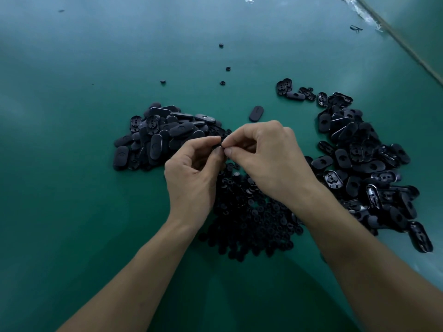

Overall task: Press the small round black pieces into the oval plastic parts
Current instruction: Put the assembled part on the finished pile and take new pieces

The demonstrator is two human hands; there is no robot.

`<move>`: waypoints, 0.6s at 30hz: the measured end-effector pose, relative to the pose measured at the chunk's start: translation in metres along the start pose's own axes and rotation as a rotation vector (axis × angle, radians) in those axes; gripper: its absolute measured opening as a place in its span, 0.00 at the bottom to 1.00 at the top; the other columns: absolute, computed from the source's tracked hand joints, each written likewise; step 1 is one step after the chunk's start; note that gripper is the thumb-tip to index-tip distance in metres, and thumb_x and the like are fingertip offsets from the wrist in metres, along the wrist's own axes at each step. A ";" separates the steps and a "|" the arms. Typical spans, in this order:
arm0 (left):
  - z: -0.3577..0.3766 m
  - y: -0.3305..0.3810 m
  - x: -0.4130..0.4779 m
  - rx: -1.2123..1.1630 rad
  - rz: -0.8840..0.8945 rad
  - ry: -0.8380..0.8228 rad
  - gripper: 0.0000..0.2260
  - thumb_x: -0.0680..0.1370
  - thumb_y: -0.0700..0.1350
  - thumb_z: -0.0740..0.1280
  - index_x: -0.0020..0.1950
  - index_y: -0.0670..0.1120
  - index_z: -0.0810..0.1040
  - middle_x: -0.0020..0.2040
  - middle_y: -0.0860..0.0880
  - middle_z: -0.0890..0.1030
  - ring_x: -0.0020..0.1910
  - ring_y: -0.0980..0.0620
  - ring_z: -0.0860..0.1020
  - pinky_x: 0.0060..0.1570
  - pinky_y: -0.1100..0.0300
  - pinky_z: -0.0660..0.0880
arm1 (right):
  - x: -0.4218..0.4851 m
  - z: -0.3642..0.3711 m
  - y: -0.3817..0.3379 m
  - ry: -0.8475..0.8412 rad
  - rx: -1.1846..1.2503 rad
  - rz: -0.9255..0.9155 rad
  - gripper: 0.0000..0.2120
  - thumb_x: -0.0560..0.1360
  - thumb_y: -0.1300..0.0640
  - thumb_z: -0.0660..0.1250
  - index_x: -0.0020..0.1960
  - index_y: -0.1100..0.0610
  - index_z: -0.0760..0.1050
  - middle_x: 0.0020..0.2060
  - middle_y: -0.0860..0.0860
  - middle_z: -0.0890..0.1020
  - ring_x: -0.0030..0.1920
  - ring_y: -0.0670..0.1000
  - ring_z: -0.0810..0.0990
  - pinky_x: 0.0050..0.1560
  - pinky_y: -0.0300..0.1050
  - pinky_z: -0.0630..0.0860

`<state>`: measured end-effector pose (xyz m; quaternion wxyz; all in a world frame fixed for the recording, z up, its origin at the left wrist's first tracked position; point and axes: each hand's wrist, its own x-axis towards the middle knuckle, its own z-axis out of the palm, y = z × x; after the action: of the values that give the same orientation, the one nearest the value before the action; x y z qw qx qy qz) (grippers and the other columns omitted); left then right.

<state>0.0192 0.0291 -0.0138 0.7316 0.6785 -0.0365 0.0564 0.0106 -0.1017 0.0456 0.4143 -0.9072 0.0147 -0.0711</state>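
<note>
Left hand (pixel 191 178), right hand (pixel 271 159) both pinched small black part (pixel 218 146) at fingertips, above pile of round pieces (pixel 251 216). Part mostly hidden, kind unclear. Oval parts (pixel 163 137) were heaped beside. Judged light, stiff, slick plastic; best gripped by edges.

Oval plastic parts (pixel 364 164) glossy black; small round pieces (pixel 251 221) black; table (pixel 72 140) plain teal-green

Single view, head-mounted, wide-angle. It faces forward and steeply down onto the green table (pixel 72 164) at close range. Forearms enter from 7 and 4 o'clock; left hand (pixel 191 173) and right hand (pixel 271 159) meet near centre (table edge at 2 o'clock).
</note>
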 end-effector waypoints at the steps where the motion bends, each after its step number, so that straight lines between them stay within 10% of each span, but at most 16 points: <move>1: 0.000 0.000 0.000 0.001 -0.002 0.002 0.06 0.79 0.36 0.71 0.53 0.45 0.83 0.44 0.51 0.86 0.43 0.54 0.84 0.47 0.61 0.80 | 0.000 0.001 0.000 -0.004 -0.001 0.002 0.06 0.75 0.61 0.73 0.46 0.51 0.86 0.37 0.41 0.84 0.41 0.37 0.81 0.43 0.25 0.74; 18: 0.000 0.002 0.000 -0.001 -0.013 -0.009 0.09 0.77 0.34 0.73 0.52 0.47 0.82 0.43 0.51 0.86 0.44 0.54 0.84 0.48 0.60 0.81 | -0.004 0.011 -0.007 0.123 -0.045 0.036 0.08 0.76 0.61 0.71 0.43 0.50 0.76 0.35 0.43 0.79 0.37 0.40 0.78 0.39 0.29 0.74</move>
<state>0.0190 0.0289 -0.0119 0.7320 0.6787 -0.0355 0.0485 0.0082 -0.0888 0.0430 0.3932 -0.9099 0.0581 -0.1186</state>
